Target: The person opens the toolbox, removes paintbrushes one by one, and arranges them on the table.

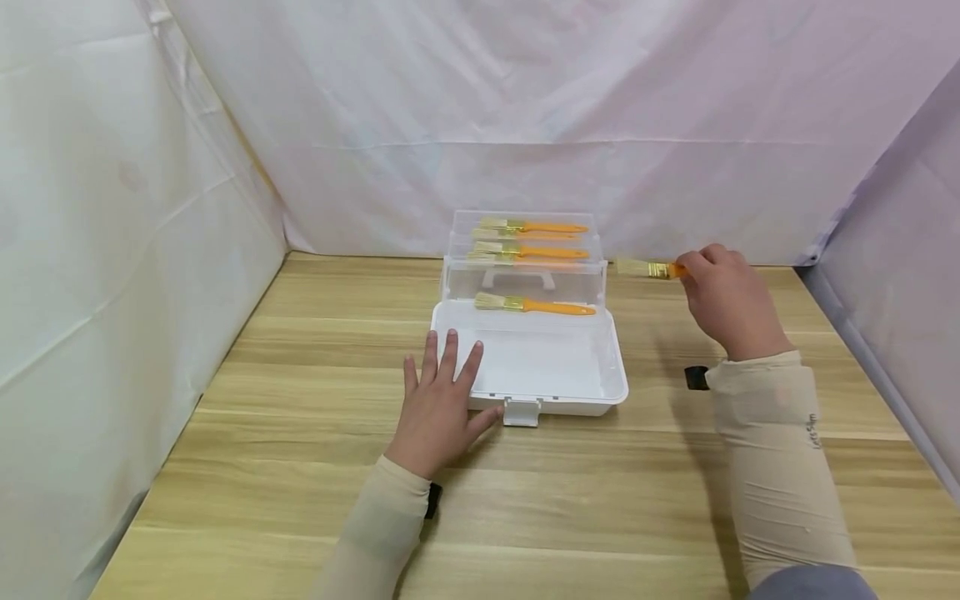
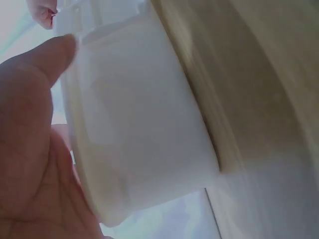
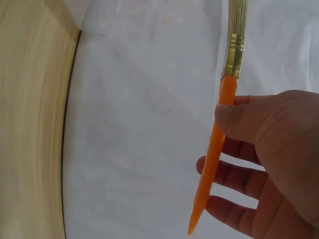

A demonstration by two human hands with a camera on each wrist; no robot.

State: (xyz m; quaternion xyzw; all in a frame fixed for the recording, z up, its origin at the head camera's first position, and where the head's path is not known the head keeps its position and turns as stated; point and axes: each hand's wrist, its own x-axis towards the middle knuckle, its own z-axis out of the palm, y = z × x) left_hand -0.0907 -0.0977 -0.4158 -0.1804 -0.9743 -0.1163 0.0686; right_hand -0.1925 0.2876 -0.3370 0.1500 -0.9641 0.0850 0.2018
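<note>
Our right grip [image 1: 731, 300] pinches an orange-handled brush [image 1: 651, 269] between thumb and fingers, the tip of its handle jutting free below them in the right wrist view. We hold the brush up at two o'clock from the middle of the white box [image 1: 547, 358], apart from it. By our judgement, one relation counts most: the box lies at eight o'clock from that grip, while the held brush's long axis runs nearly from nine to three, bristles toward nine. That sets it almost parallel with the lower brush [image 1: 535, 306], which lies along the box's back with bristles the same way. Our left grip [image 1: 438, 408], nearer the box, rests at its near left corner, at eight o'clock, fingers straight and spread, clasping nothing, thumb just beside the latch [image 1: 521, 412]. More brushes [image 1: 528, 251] show at twelve o'clock among clear tiers [image 1: 577, 287]; we cannot tell whether some are reflections. The box sits on a wood-grain surface [image 1: 637, 500].
</note>
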